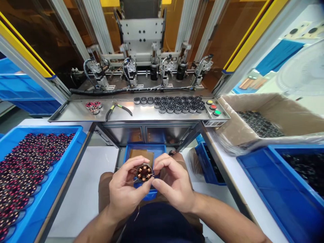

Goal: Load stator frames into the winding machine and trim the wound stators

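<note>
Stator (144, 172) pinched at rim between left hand (126, 191) and right hand (174, 184), held over lap, above small blue bin (145, 151). Judged light, rigid; copper windings and loose wire ends fragile. Best gripped by outer rim only.

- Both bare forearms come in from the lower edge of the view and meet in front of the body, low in the middle.
- The left hand (124, 192) is curled, palm turned inward, with thumb and fingertips pinched together at its upper right.
- The right hand (174, 185) faces it, fingers bent, its thumb and forefinger closed toward the left hand's fingertips.
- The fingertips of the two hands nearly touch.
</note>
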`<action>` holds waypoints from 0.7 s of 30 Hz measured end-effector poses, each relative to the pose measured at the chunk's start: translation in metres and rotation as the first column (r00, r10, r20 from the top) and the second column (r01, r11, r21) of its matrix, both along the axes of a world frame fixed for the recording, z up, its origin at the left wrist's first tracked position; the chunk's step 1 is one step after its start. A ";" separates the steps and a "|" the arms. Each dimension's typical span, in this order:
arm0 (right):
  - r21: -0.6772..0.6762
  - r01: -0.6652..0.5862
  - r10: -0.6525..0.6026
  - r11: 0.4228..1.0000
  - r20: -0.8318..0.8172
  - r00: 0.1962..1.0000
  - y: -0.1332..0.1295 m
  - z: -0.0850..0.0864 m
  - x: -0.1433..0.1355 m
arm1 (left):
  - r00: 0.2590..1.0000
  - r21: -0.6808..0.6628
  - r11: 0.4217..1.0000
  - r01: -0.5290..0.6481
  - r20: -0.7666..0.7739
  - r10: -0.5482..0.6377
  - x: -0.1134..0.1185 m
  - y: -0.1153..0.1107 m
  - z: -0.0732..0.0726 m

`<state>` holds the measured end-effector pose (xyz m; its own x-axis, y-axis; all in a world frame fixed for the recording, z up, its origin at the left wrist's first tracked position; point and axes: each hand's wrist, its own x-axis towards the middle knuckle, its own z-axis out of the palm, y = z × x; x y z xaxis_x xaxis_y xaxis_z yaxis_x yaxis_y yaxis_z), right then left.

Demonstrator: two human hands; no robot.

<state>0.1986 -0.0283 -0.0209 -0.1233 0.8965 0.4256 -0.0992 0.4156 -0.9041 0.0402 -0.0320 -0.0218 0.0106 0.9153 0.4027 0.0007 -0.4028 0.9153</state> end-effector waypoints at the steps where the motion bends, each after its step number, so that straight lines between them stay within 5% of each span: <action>1: 0.015 -0.004 0.004 1.000 0.016 1.000 0.001 0.002 0.001 | 1.000 0.018 1.000 -0.003 -0.024 0.003 -0.001 0.000 -0.001; 7: 0.097 0.029 -0.037 0.995 0.086 0.996 0.004 0.010 0.003 | 0.987 0.082 0.996 -0.026 -0.158 0.039 -0.003 0.000 -0.001; 13: -0.038 0.068 -0.069 0.997 -0.030 0.997 0.000 0.006 -0.001 | 0.991 0.008 1.000 -0.028 -0.132 0.029 -0.002 0.000 0.002; 18: 0.044 0.093 -0.091 0.995 -0.041 0.995 0.000 0.006 -0.002 | 0.978 0.045 0.998 -0.040 -0.202 0.048 -0.002 0.000 -0.001; 21: -0.046 0.154 -0.158 0.987 -0.076 0.985 0.001 0.007 -0.003 | 0.985 0.055 0.998 -0.033 -0.167 0.042 -0.001 -0.001 -0.001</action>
